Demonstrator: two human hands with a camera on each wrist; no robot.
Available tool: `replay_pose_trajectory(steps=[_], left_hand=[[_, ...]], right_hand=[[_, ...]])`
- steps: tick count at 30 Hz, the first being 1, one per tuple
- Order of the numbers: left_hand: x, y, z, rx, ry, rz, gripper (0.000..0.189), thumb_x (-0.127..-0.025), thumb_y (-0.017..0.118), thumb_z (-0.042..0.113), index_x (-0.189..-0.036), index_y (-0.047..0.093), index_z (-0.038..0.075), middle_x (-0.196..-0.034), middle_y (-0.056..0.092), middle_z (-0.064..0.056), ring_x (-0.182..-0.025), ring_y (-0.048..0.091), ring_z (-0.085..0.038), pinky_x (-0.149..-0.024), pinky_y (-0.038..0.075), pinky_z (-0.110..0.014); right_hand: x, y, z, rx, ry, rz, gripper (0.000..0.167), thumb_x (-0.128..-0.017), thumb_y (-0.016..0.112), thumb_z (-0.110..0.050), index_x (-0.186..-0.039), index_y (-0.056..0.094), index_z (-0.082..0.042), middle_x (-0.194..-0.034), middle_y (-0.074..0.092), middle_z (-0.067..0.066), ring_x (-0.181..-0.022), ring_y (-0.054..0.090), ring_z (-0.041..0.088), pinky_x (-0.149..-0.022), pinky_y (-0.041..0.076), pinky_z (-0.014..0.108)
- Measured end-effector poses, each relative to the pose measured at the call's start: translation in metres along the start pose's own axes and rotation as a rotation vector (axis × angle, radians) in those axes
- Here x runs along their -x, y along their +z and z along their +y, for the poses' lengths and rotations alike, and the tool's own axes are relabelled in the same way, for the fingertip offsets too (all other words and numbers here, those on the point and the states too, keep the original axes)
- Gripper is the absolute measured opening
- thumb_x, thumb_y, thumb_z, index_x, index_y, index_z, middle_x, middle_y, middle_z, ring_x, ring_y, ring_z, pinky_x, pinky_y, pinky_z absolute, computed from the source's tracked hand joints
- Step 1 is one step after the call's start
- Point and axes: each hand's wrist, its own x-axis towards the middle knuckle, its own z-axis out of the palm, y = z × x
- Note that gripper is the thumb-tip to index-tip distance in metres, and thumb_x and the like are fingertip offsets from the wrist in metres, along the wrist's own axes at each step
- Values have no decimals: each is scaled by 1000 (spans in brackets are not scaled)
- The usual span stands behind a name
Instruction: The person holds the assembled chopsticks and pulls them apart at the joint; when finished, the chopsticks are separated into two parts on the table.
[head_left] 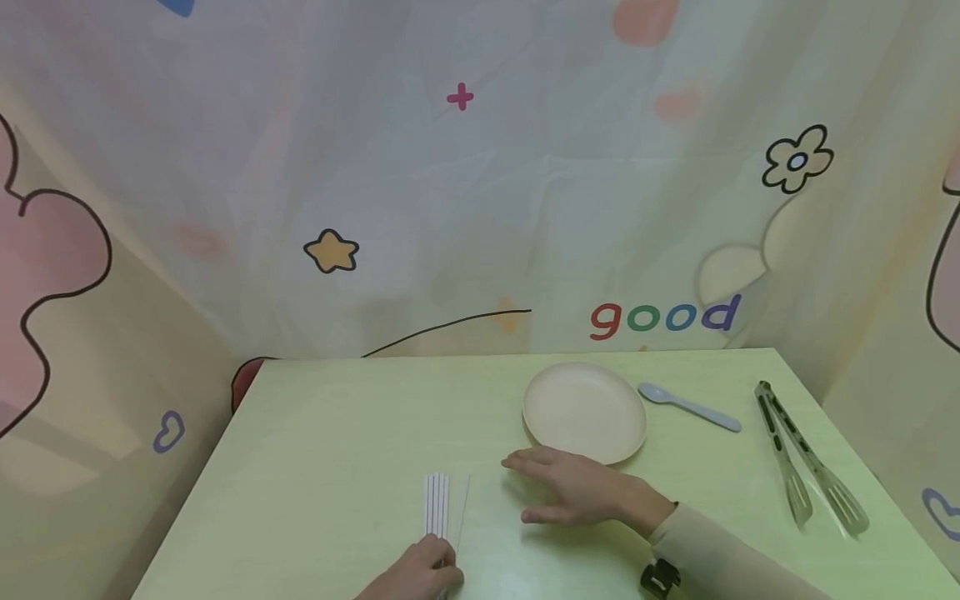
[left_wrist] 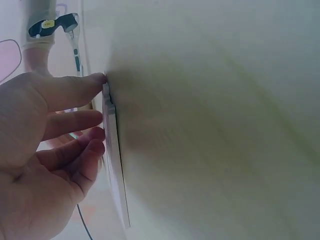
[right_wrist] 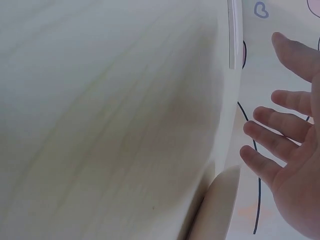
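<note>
While on the white strips [head_left: 437, 504], left hand [head_left: 420, 571] low, fingers [left_wrist: 90, 164] bent.

Right sleeve [head_left: 731, 546]: long, plain, pale greyish beige, reaching the wrist. Near its cuff [left_wrist: 37, 45] runs a black band [left_wrist: 40, 30] marked with a small yellow patch [left_wrist: 48, 23], illegible from here; a compact black unit [head_left: 662, 577] juts out from the wrist's side. Left hand [head_left: 422, 570] and right hand [head_left: 573, 492]: both bare, fingertips [right_wrist: 249, 128] smoothly rounded.
</note>
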Motion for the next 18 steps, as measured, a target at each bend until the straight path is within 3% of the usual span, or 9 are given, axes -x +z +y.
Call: replay_pose_trajectory(steps=[6, 9, 12, 18], left_hand=[[-1, -4, 9, 2, -71, -39, 14, -81, 70, 12, -94, 72, 6, -92, 57, 1, -87, 48, -6, -76, 42, -12], [-2, -6, 11, 22, -99, -77, 18, -88, 68, 20, -95, 72, 5, -95, 58, 0, -89, 50, -7, -76, 45, -14], [-2, -8, 13, 37, -123, -114, 27, -91, 66, 30, -96, 72, 4, -96, 59, 0, -90, 50, -6, -76, 45, -14], [0, -7, 17, 42, -153, -127, 25, -91, 66, 29, -95, 72, 5, -96, 59, 1, -90, 50, -6, -76, 45, -14]], right_hand=[[-6, 1, -1, 1, -4, -20, 68, -92, 56, -56, -146, 43, -17, -144, 51, 3, -132, 48, 19, -106, 43, 39], [-9, 2, -1, -4, -13, -23, 65, -92, 59, -52, -145, 44, -17, -143, 52, 2, -132, 49, 18, -105, 43, 38], [-13, 3, -1, 2, -42, -19, 61, -92, 63, -45, -143, 48, -15, -141, 54, 2, -130, 50, 17, -105, 43, 36], [-21, 10, -1, 15, -119, -14, 55, -92, 66, -34, -139, 51, -11, -138, 57, 4, -128, 52, 18, -105, 43, 34]])
